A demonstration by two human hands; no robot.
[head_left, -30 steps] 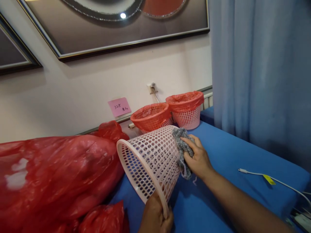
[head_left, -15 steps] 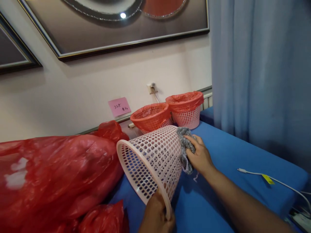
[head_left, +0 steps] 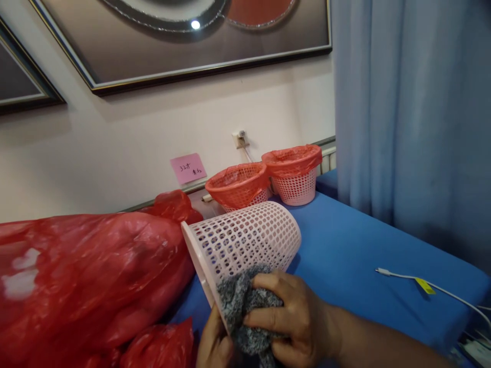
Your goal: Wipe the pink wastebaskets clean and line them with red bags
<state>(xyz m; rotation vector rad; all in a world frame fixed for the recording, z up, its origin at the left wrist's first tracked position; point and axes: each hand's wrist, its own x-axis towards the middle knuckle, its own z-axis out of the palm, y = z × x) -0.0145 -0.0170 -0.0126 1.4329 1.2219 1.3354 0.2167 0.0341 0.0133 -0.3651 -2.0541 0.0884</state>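
A pink perforated plastic wastebasket (head_left: 249, 232) lies tilted on its side, its mouth facing left and its base to the right. My left hand (head_left: 217, 340) grips its rim at the lower front, with some fingers hidden behind the rim. Bunched in my right hand (head_left: 287, 317) is a grey speckled cloth (head_left: 243, 301), pressed against the basket's side close to the rim. The cloth covers part of the holes there.
Two similar baskets, a left one (head_left: 238, 184) and a right one (head_left: 295, 176), stand behind with red liners. Large red plastic bags (head_left: 95, 276) fill the left side. A white cable (head_left: 406, 276) lies on the blue bed surface (head_left: 356, 245); a blue curtain (head_left: 383, 112) hangs at right.
My right hand has brought the cloth from the basket's base toward the rim, nearer to me. The basket has turned so its mouth faces more to the left.
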